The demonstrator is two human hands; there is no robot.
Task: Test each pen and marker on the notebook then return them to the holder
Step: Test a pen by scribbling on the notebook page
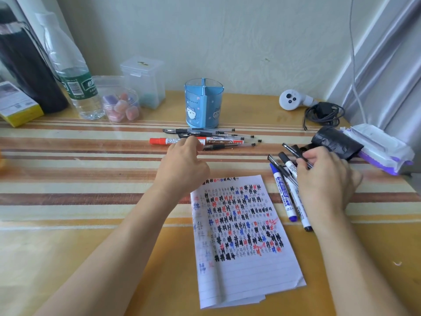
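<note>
Nearest, the notebook [241, 236] lies flat on the desk [68, 201], its lined page crowded with black, red and blue test marks. Just right of it lie two blue whiteboard markers [283, 195]; over them the right hand [323, 179] pinches a thin black pen [293, 150]. Farther left, the left hand [182, 165] reaches the pile of pens [205, 132] beside a red marker [164, 140]; its grasp cannot be told. Beyond stands the blue holder [204, 106]

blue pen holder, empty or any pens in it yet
Empty, it seems: nothing rises above the rim of the holder, and pens lie on the table before it.
</note>
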